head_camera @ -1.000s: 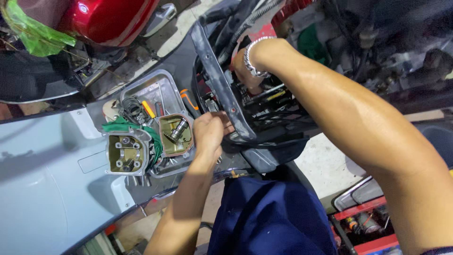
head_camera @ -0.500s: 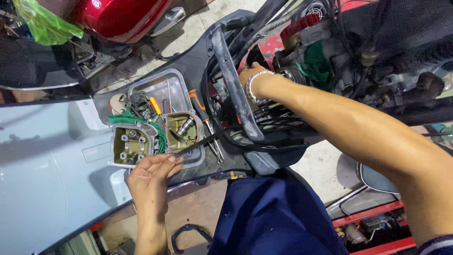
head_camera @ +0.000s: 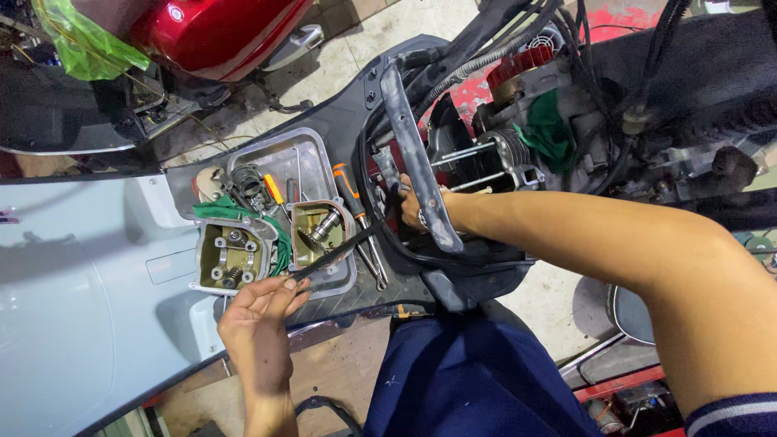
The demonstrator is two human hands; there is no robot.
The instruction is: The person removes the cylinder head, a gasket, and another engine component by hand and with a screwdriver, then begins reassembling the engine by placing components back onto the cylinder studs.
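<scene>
In our left hand [head_camera: 257, 311] the grip is pinched together on the near end of a thin black rod-like strip [head_camera: 336, 252], thumb and fingertips closed around it just below the metal tray. From that pinch the strip's long axis runs up and to the right, crossing over the corner of the dented silver metal tray [head_camera: 279, 158] and heading towards the open black scooter frame, where our right hand [head_camera: 411, 206] is. So the strip bridges the two hands: near end at the left, far end at the right.

Our right hand is tucked behind the grey curved plastic frame edge [head_camera: 413, 162], and its fingers are mostly hidden (we cannot tell whether that grip is closed on the strip's far end or simply resting beside it).

Just above the left hand, inside the tray, sit two brownish cast metal engine covers [head_camera: 235, 255] with bolts, a green rag [head_camera: 218, 210] and an orange-handled screwdriver [head_camera: 348, 182]. The strip passes over the right-hand cover, and whether it touches it we cannot tell.
</scene>
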